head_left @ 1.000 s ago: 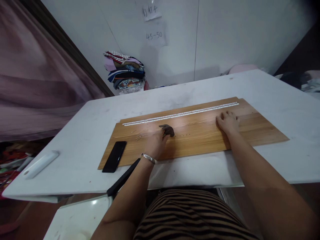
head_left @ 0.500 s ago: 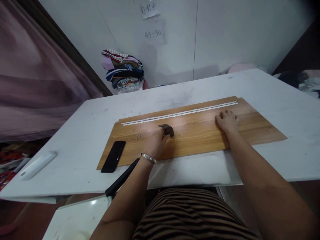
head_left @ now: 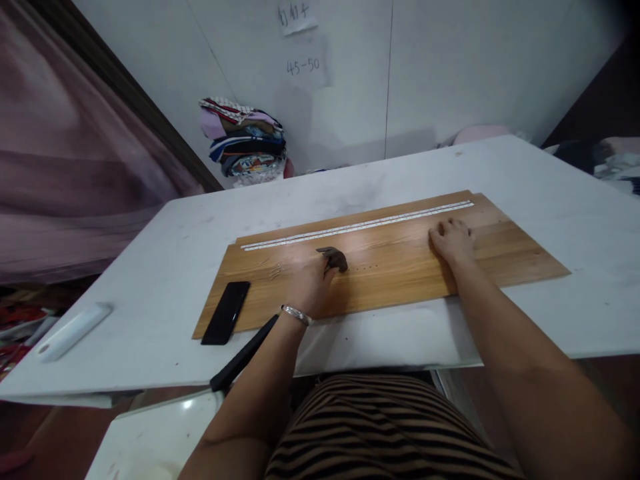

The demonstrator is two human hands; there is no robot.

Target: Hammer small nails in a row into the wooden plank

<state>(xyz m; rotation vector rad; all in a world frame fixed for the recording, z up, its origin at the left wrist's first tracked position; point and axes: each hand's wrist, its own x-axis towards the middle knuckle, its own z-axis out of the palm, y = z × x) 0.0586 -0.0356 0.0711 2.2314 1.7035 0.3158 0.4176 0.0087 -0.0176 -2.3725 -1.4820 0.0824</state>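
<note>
My left hand (head_left: 309,283) is closed around a claw hammer (head_left: 336,259), gripping it close to the head. The hammer's black handle passes under my wrist and sticks out past the front edge of a wooden board (head_left: 400,257). My right hand (head_left: 454,240) rests on the right part of the board, fingers bent slightly and apart, holding nothing. Just right of the hammer head runs a row of small dark dots, perhaps nail heads. Several loose nails (head_left: 275,271) lie on the board left of my left hand.
Two white measuring strips (head_left: 357,225) lie along the board's far side. A black phone (head_left: 226,313) rests on its left corner. The white table (head_left: 135,267) carries a white plastic object (head_left: 75,332) at left. Folded clothes (head_left: 247,143) are stacked behind the table.
The view has shifted very slightly. Both hands and the hammer keep their places on the board.
</note>
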